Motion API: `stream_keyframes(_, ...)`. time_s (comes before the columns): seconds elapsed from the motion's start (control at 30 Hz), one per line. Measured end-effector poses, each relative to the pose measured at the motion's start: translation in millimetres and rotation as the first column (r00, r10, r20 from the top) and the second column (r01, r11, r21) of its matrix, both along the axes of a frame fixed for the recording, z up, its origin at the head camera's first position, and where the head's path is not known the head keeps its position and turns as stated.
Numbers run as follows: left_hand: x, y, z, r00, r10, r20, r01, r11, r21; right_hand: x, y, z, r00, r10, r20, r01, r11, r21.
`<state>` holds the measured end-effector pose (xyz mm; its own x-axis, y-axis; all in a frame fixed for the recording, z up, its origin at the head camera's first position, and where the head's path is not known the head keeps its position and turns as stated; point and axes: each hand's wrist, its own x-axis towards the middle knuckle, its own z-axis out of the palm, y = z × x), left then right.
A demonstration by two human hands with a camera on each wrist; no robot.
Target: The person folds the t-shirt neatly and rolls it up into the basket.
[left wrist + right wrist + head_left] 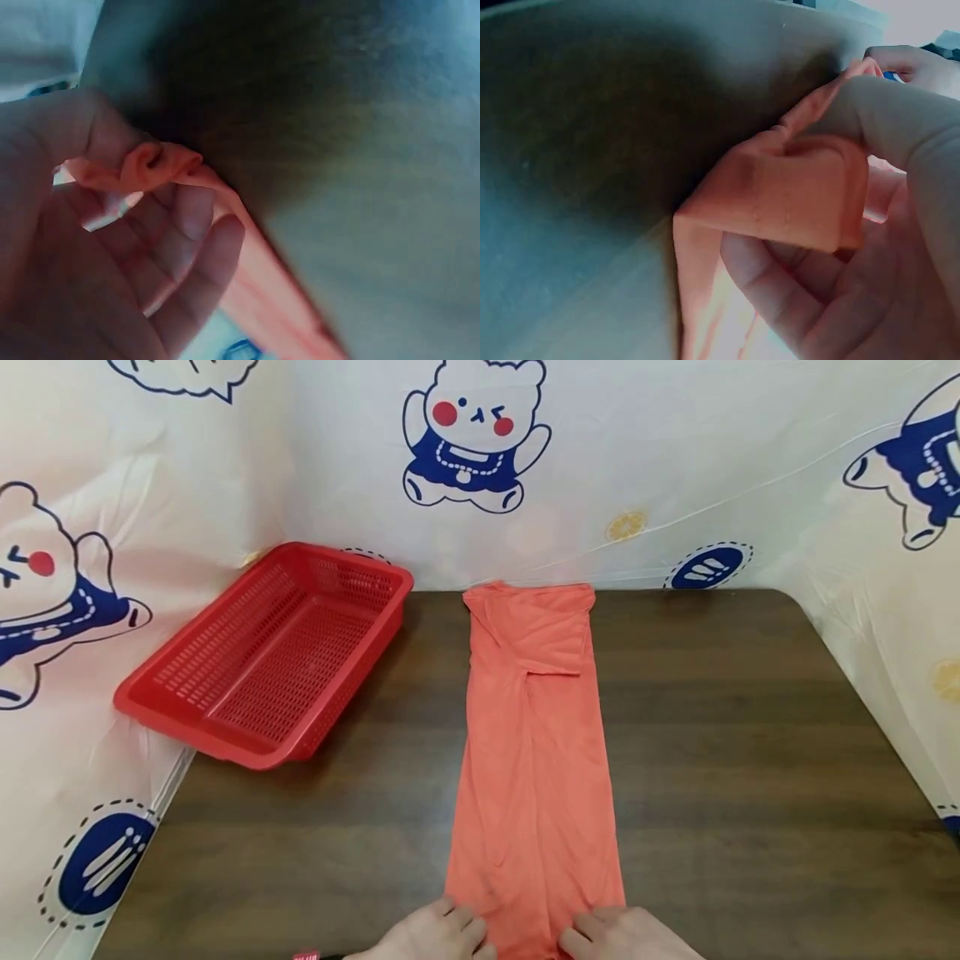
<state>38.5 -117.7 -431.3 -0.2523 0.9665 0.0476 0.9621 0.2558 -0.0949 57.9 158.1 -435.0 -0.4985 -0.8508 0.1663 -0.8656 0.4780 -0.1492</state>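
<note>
1. Head cam: long, folded coral fabric garment [536, 760] runs from the far edge of the dark brown wood-grain desk [750, 760] toward the near one. Left hand [442, 933] and right hand [618, 933] are at its near end — thumbs hidden there.
2. Wrist cams fill that in: left's pinching a curled-up bit of cloth, right's gripping a stitched, turned-over hem [799, 191].
3. Red perforated plastic basket [292, 664] covers the desk's far-left corner; white bear-print curtain [337, 468] hangs behind the far edge.

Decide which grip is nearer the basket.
Left: in the head view, the left grip is below and right of the basket; the right grip is farther right, both pinching cloth.
</note>
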Motion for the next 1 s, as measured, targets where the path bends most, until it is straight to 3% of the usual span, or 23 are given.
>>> stream_keyframes(0.07, -4.9, -1, 2.6, 0.983, 0.061, 0.172, -0.053, 0.997, -0.048, -2.3, 2, 2.7, 0.988, -0.036, 0.15, 0.035, 0.999, 0.01)
stream_keyframes(0.1, -7.9, -1, 4.3, 0.958, 0.107, 0.266, -0.089, 0.993, -0.078, -3.9, 3, 4.6, 0.97, -0.057, 0.237, 0.054, 0.998, 0.021)
stream_keyframes(0.17, -14.7, 0, 7.9, 0.887, 0.219, 0.407, -0.176, 0.974, -0.14, -7.6, 4, 8.6, 0.921, -0.123, 0.369, 0.109, 0.992, 0.06)
stream_keyframes(0.23, -20.5, 2, 10.4, 0.837, 0.31, 0.452, -0.254, 0.95, -0.181, -11.4, 7, 12.0, 0.883, -0.191, 0.429, 0.161, 0.981, 0.104)
stream_keyframes(0.3, -24.4, 3, 11.7, 0.802, 0.378, 0.463, -0.326, 0.926, -0.191, -14.3, 8, 14.3, 0.884, -0.234, 0.405, 0.197, 0.971, 0.133)
stream_keyframes(0.33, -25.7, 4, 12.0, 0.795, 0.405, 0.452, -0.357, 0.914, -0.191, -15.2, 8, 14.8, 0.897, -0.254, 0.363, 0.219, 0.966, 0.134)
stream_keyframes(0.4, -26.9, 5, 11.8, 0.809, 0.428, 0.404, -0.392, 0.904, -0.173, -17.0, 9, 15.2, 0.929, -0.274, 0.249, 0.253, 0.961, 0.111)
stream_keyframes(0.47, -26.5, 5, 10.6, 0.857, 0.402, 0.322, -0.383, 0.915, -0.125, -17.8, 8, 15.8, 0.951, -0.29, 0.113, 0.283, 0.956, 0.072)
stream_keyframes(0.53, -24.4, 7, 7.9, 0.929, 0.32, 0.185, -0.317, 0.947, -0.044, -17.5, 8, 15.6, 0.957, -0.29, 0.002, 0.29, 0.957, 0.029)
stream_keyframes(0.57, -23.2, 8, 6.6, 0.955, 0.27, 0.122, -0.27, 0.963, -0.016, -16.6, 7, 15.4, 0.961, -0.274, -0.03, 0.275, 0.961, 0.016)
stream_keyframes(0.63, -21.1, 10, 3.9, 0.986, 0.167, 0.016, -0.167, 0.985, 0.029, -13.3, 5, 14.1, 0.977, -0.209, -0.031, 0.209, 0.978, 0.005)
stream_keyframes(0.7, -20.0, 11, 2.0, 0.997, 0.081, 0.006, -0.082, 0.996, 0.028, -8.5, 2, 10.6, 0.991, -0.129, -0.031, 0.129, 0.992, 0.006)
stream_keyframes(0.8, -20.9, 11, 2.1, 0.995, 0.012, 0.102, -0.012, 1.0, -0.003, -3.2, 0, 4.6, 0.999, -0.038, -0.03, 0.039, 0.999, 0.013)
stream_keyframes(0.9, -23.5, 8, 3.1, 0.972, -0.016, 0.234, 0.012, 1.0, 0.02, -3.6, 2, 1.2, 0.999, -0.013, -0.046, 0.013, 1.0, -0.003)
stream_keyframes(1.0, -25.2, 6, 2.5, 0.947, -0.03, 0.319, 0.01, 0.998, 0.064, -5.2, 6, -1.4, 0.999, -0.002, -0.039, 0.001, 1.0, -0.031)
